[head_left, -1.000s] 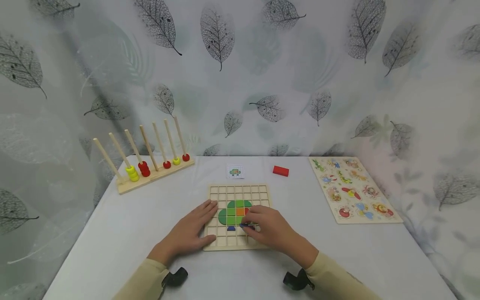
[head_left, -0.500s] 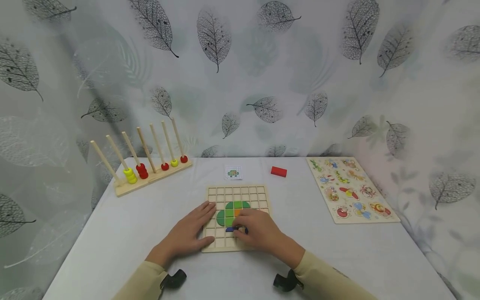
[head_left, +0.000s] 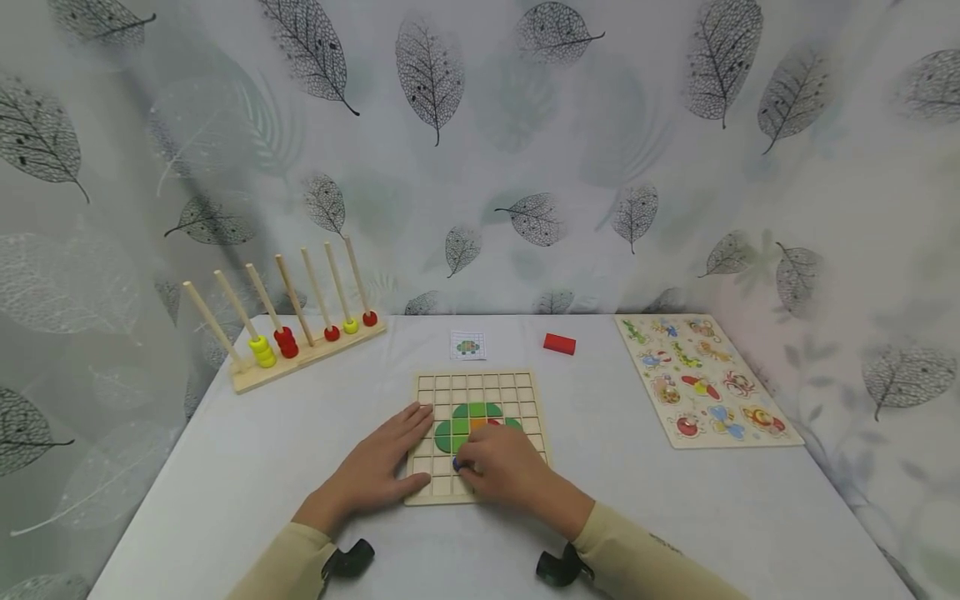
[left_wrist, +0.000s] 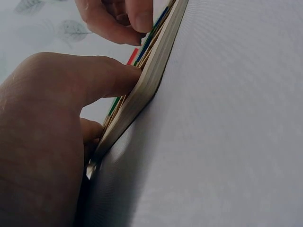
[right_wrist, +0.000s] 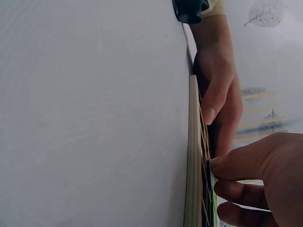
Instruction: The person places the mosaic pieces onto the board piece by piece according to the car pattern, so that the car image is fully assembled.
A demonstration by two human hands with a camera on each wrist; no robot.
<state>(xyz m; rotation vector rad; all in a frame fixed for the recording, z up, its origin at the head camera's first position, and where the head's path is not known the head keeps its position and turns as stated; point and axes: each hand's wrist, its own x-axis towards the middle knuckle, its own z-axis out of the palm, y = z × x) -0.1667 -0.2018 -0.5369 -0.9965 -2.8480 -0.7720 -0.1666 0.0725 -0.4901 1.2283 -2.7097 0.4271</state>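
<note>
A square wooden grid board (head_left: pixel 441 489) lies on the table. Green tiles (head_left: pixel 460 427), an orange tile (head_left: pixel 477 424) and a red tile (head_left: pixel 492 422) form a rounded shape in its cells. Flat along the board's left side rests my left hand (head_left: pixel 371 467), fingers extended and thumb at the near left corner. My right hand (head_left: pixel 504 467) leans over the lower middle, its curled thumb and fingers pinching a small blue tile (head_left: pixel 456 463) at the board's surface. In the right wrist view the thumb meets the blue tile (right_wrist: pixel 208 166). The right hand hides the cells beneath it.
Behind the board lie a small picture card (head_left: pixel 468 345) and a red block (head_left: pixel 559 343). A peg stand (head_left: pixel 307 354) with red and yellow beads is at back left. An animal puzzle board (head_left: pixel 705 383) lies at right. A leaf-print curtain (head_left: pixel 480 167) hangs behind.
My right hand has moved left and slightly toward me across the lower board, from the right part of the shape to the left blue tile. The left hand has stayed put.
</note>
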